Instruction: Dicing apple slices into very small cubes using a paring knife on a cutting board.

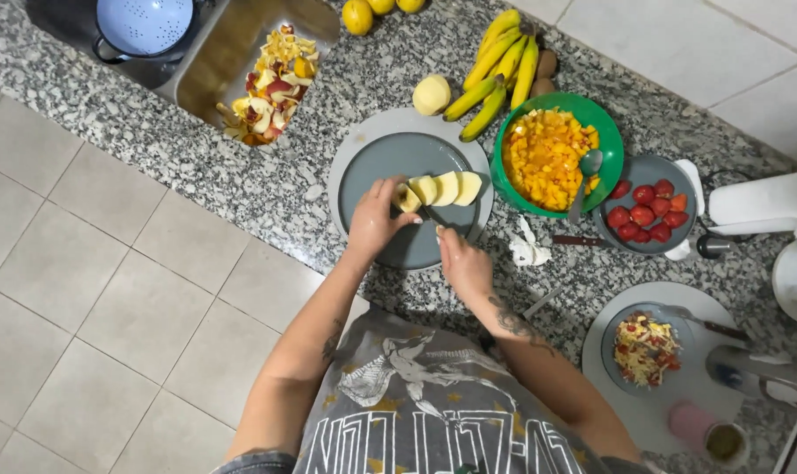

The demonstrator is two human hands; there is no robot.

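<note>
The left hand (374, 219) is pinching a peeled, likely slippery apple chunk (406, 199) while the right hand (462, 263), at its 4 o'clock, is gripping a knife (439, 224).

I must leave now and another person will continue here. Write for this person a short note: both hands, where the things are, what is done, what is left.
Left hand: fingertips steady the end piece of pale fruit on the grey plate.
Right hand: closed in a grip just below the slices; a knife is probably in it, but it is hard to see.
Done: three slices lie cut in a row beside the end piece.
Left: the end piece is uncut; a whole peeled fruit waits above the plate, near the bananas.
The green bowl holds diced orange fruit.
</note>
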